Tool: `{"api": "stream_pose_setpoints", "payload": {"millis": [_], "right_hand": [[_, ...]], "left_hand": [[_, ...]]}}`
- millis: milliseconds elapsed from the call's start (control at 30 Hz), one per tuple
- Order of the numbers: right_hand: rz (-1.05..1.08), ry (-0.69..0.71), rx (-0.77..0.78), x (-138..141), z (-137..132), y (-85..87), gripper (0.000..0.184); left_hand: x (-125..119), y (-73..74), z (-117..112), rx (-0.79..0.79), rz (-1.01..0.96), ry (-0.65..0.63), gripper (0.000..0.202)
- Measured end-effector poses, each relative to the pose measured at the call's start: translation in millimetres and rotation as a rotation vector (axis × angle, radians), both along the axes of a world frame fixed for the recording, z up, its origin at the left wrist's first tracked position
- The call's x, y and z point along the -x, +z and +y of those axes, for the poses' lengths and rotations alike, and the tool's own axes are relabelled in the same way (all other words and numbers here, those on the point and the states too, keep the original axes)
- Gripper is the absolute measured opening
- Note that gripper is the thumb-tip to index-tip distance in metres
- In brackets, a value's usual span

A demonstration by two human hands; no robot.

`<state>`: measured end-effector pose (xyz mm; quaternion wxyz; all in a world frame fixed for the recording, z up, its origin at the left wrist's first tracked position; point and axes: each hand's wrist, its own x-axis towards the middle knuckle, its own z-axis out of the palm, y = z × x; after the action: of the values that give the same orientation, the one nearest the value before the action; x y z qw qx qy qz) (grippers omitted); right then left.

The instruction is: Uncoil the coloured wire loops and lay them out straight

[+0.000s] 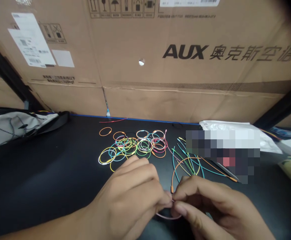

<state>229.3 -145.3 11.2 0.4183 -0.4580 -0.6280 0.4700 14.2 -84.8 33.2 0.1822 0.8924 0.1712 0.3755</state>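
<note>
My left hand [135, 193] and my right hand [212, 203] meet low in the view, fingertips nearly touching. Between them they pinch a thin pale pink wire loop [169, 218], which curves below the fingertips; its joint is hidden by my fingers. Just beyond my left knuckles lies a pile of closed wire loops [144, 145] in several colours. Beyond my right hand, loose unclosed wires [189, 161] in green, teal and yellow overlap on the black table [47, 180]. An orange wire [172, 175] bends down close to my right fingertips.
A large cardboard box [125, 66] walls off the back. One orange loop [105, 131] and a red wire [112, 121] lie near it. A grey bag [22, 125] is at the left. At the right, a white plastic bag [267, 136] is partly covered by a pixelated patch.
</note>
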Motion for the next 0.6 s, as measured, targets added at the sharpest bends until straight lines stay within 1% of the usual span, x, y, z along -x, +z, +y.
{"api": "stream_pose_setpoints", "payload": {"millis": [33, 67, 100, 133, 200, 233, 267, 300, 333, 367, 433, 467, 500, 533, 567, 600], "right_hand": [[0.022, 0.026, 0.051, -2, 2, 0.6, 0.037], [0.024, 0.042, 0.063, -4, 3, 0.9, 0.035], [-0.004, 0.045, 0.013, -6, 4, 0.6, 0.031], [-0.062, 0.056, -0.095, -8, 5, 0.1, 0.025], [-0.212, 0.094, -0.398, -11, 5, -1.6, 0.017], [-0.270, 0.120, -0.522, -13, 5, -2.1, 0.016], [-0.309, 0.131, -0.600, -13, 5, -2.2, 0.015], [-0.330, 0.109, -0.625, -13, 5, -1.7, 0.015], [-0.338, 0.059, -0.612, -11, 5, -0.6, 0.016], [-0.334, -0.002, -0.575, -10, 5, 1.2, 0.017], [-0.289, -0.084, -0.478, -6, 5, 5.3, 0.018], [-0.260, -0.097, -0.435, -4, 6, 7.1, 0.017], [-0.237, -0.087, -0.396, -2, 6, 8.2, 0.017], [-0.225, -0.075, -0.366, -2, 7, 8.3, 0.017], [-0.226, -0.061, -0.352, -2, 7, 7.3, 0.018], [-0.236, -0.048, -0.362, -3, 7, 5.1, 0.019]], "left_hand": [[-1, -0.3, 1, 0.033, 0.002, -0.012, 0.020], [-2, 0.0, 3, 0.116, 0.004, -0.017, 0.019], [-3, 1.3, 5, 0.272, 0.016, -0.020, 0.017], [-4, 3.3, 7, 0.493, 0.041, -0.036, 0.016], [-6, 8.3, 13, 0.985, 0.126, -0.093, 0.025], [-6, 10.5, 15, 1.156, 0.168, -0.127, 0.030], [-6, 12.1, 16, 1.228, 0.197, -0.142, 0.033], [-6, 12.8, 16, 1.182, 0.201, -0.126, 0.031], [-5, 12.6, 16, 1.034, 0.173, -0.074, 0.027], [-5, 11.4, 15, 0.817, 0.121, -0.017, 0.021], [-4, 7.0, 11, 0.323, 0.027, 0.038, 0.008], [-4, 4.5, 9, 0.113, -0.003, 0.045, 0.007], [-3, 2.0, 8, -0.042, -0.015, 0.042, 0.010], [-4, -0.1, 7, -0.136, -0.010, 0.037, 0.013], [-4, -1.5, 7, -0.178, -0.005, 0.035, 0.016], [-4, -2.0, 7, -0.163, -0.007, 0.033, 0.016]]}}
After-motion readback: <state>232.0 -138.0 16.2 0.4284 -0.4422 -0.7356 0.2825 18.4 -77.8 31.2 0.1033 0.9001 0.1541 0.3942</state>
